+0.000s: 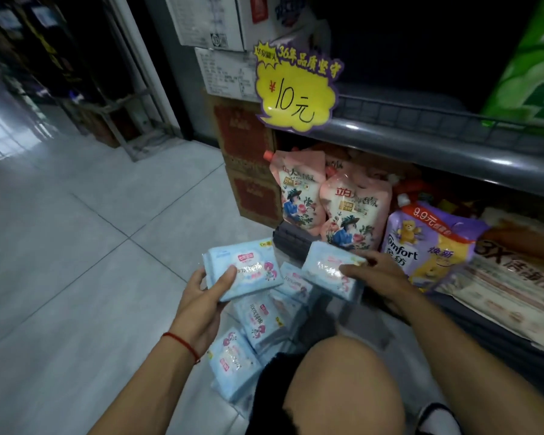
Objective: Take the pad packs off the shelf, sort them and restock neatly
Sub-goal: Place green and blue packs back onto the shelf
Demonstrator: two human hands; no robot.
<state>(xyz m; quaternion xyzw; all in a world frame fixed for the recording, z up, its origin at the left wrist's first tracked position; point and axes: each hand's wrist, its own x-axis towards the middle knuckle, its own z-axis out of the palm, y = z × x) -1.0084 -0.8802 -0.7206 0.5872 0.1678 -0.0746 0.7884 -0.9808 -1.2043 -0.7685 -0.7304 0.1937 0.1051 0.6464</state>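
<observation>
Glossy tiled floor (76, 246) carries a loose pile of pad packs (258, 318), flat soft film pillows, pale blue, slick. Risk: pile slides or gets knelt on, mixing types. Left hand (201, 306) is clamped on 1 pad pack (242, 270); right hand (380, 271) grips another pack (330, 271). Shiny wrap may slip.

Left hand (206, 296) clasps with thumb on top; right hand (379, 274) grips, palm down.
</observation>
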